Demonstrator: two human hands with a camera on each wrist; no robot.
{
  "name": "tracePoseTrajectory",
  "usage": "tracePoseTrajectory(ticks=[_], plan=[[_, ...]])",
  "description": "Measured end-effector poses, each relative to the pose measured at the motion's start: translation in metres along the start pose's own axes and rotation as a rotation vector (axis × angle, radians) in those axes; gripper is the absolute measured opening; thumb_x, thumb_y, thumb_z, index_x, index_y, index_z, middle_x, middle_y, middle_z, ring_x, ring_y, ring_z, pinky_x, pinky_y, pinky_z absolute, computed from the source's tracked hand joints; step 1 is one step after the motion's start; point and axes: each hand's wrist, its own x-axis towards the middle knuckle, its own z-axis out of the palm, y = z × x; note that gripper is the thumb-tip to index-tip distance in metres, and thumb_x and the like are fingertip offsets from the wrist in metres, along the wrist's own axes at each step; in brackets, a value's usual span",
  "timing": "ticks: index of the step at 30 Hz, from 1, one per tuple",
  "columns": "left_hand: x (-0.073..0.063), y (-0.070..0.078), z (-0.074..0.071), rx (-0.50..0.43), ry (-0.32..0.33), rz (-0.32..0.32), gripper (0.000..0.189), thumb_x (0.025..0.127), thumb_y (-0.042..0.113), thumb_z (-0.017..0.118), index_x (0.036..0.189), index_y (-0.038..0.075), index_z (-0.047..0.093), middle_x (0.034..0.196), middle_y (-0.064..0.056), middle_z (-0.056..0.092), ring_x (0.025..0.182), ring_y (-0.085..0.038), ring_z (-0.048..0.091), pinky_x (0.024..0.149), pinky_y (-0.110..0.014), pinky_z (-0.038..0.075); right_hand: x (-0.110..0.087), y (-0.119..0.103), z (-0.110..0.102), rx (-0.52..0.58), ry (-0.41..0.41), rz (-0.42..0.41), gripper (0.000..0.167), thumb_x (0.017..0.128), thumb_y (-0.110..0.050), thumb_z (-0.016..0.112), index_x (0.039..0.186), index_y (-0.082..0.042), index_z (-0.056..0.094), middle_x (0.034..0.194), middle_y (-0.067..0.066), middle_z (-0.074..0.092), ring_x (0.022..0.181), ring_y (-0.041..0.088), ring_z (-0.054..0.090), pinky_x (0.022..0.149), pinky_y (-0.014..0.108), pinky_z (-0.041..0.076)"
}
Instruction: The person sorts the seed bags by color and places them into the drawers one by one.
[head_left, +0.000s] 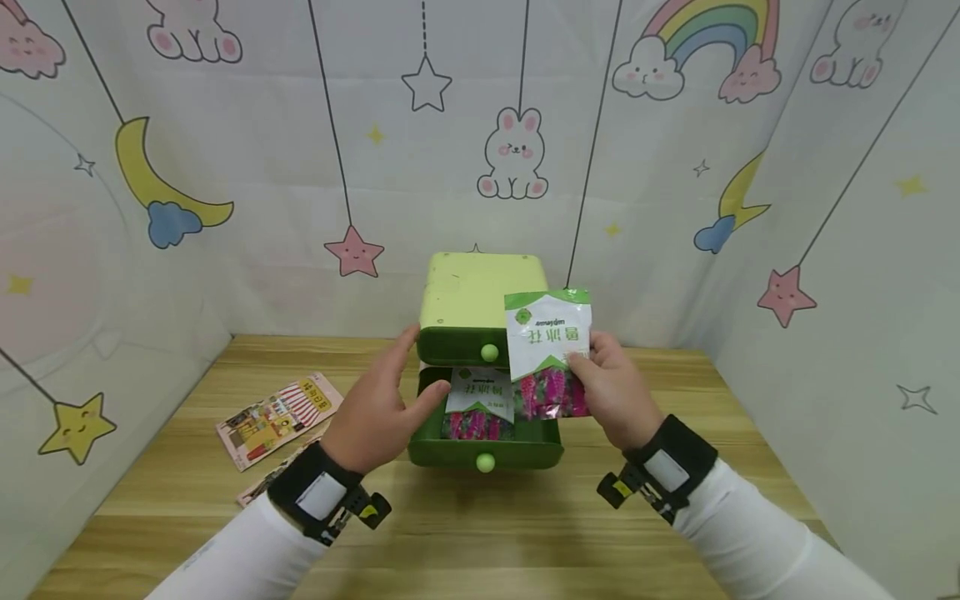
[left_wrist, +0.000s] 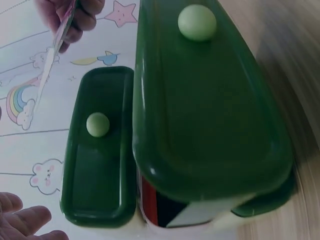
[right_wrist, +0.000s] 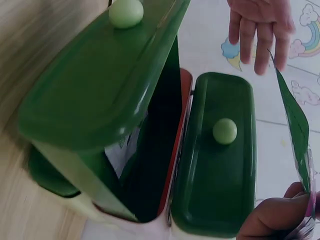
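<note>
In the head view my right hand (head_left: 617,387) pinches a white, green and pink packet (head_left: 550,333) by its right edge, thumb on the front. The packet is held up over the right part of a small green drawer box (head_left: 483,292). Its lower drawer (head_left: 485,454) is pulled out, and a similar packet (head_left: 478,404) lies inside. My left hand (head_left: 378,400) is beside the box's left side, fingers straight and thumb over the drawer's left edge. In the right wrist view the packet (right_wrist: 295,120) appears edge-on, with my thumb against it.
Two printed packets lie on the wooden table (head_left: 622,517) left of the box, the upper one (head_left: 281,417) pink and yellow, the other mostly behind my left wrist. The upper drawer (head_left: 457,348) is closed. A patterned white curtain (head_left: 285,167) hangs behind.
</note>
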Motion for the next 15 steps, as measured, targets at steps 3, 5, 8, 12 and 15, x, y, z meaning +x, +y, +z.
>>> tracePoseTrajectory(ticks=[3, 5, 8, 12, 15], plan=[[-0.002, 0.007, 0.004, -0.013, 0.002, -0.005, 0.086, 0.105, 0.048, 0.062, 0.169, 0.008, 0.019, 0.173, -0.014, 0.029, 0.153, -0.034, 0.042, 0.125, -0.057, 0.035, -0.001, 0.0, 0.007, 0.008, -0.012, 0.014, 0.042, 0.116, -0.016, 0.035, 0.154, -0.001, 0.029, 0.147, 0.026, 0.057, 0.108, 0.021, 0.074, 0.085, 0.032, 0.065], [-0.003, 0.011, 0.007, -0.031, 0.005, -0.007, 0.085, 0.106, 0.046, 0.062, 0.169, 0.009, 0.02, 0.173, -0.013, 0.031, 0.152, -0.035, 0.044, 0.123, -0.058, 0.037, -0.001, 0.001, 0.012, 0.013, -0.024, 0.013, 0.041, 0.116, -0.016, 0.036, 0.153, -0.001, 0.031, 0.145, 0.027, 0.059, 0.104, 0.02, 0.075, 0.083, 0.034, 0.065], [-0.003, 0.017, 0.012, -0.062, 0.002, -0.01, 0.083, 0.106, 0.045, 0.062, 0.169, 0.009, 0.02, 0.171, -0.013, 0.034, 0.157, -0.035, 0.036, 0.123, -0.06, 0.036, -0.002, 0.003, 0.018, 0.028, -0.046, 0.017, 0.039, 0.115, -0.015, 0.036, 0.151, 0.0, 0.033, 0.142, 0.027, 0.061, 0.103, 0.02, 0.076, 0.082, 0.035, 0.065], [-0.004, 0.025, 0.019, -0.144, -0.022, -0.029, 0.083, 0.107, 0.042, 0.062, 0.169, 0.009, 0.019, 0.171, -0.012, 0.035, 0.157, -0.034, 0.036, 0.124, -0.06, 0.034, -0.003, 0.005, 0.027, 0.045, -0.071, 0.019, 0.039, 0.115, -0.013, 0.037, 0.151, 0.001, 0.034, 0.144, 0.026, 0.061, 0.11, 0.02, 0.073, 0.088, 0.031, 0.063], [-0.003, 0.029, 0.024, -0.248, -0.055, -0.063, 0.084, 0.107, 0.04, 0.062, 0.17, 0.01, 0.015, 0.17, -0.012, 0.036, 0.156, -0.032, 0.04, 0.123, -0.054, 0.039, -0.004, 0.006, 0.034, 0.049, -0.084, 0.02, 0.039, 0.114, -0.012, 0.038, 0.151, 0.001, 0.036, 0.143, 0.025, 0.063, 0.113, 0.019, 0.072, 0.092, 0.027, 0.061]])
